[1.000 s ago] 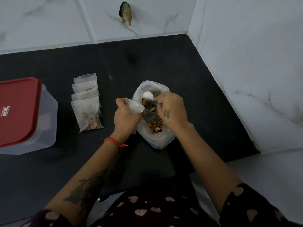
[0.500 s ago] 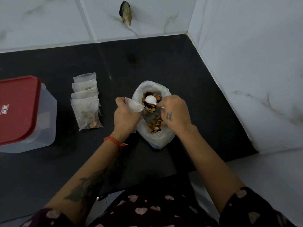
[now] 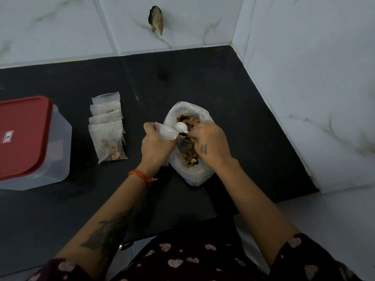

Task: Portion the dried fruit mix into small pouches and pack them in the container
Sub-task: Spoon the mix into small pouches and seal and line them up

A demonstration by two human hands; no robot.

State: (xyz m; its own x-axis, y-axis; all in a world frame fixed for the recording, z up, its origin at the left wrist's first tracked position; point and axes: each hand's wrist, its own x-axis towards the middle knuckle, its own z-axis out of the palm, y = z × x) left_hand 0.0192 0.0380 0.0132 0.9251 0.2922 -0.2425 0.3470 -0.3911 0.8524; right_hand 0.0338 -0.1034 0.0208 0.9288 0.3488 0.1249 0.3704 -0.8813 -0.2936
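A black tabletop (image 3: 203, 82) is set into a corner of white marble-tiled walls (image 3: 304, 57). A clear container (image 3: 60, 159) with a red lid (image 3: 22, 136) is seen at left, well apart from a stack of filled pouches (image 3: 107, 128) whose long axes run toward the back wall; an open bag of dried fruit mix (image 3: 189, 142) lies right of centre. A small pouch (image 3: 165, 131) is pinched in the left hand (image 3: 155, 146), its mouth pointing right at a white spoon (image 3: 180, 127) clamped in the right hand (image 3: 211, 145) over the bag.
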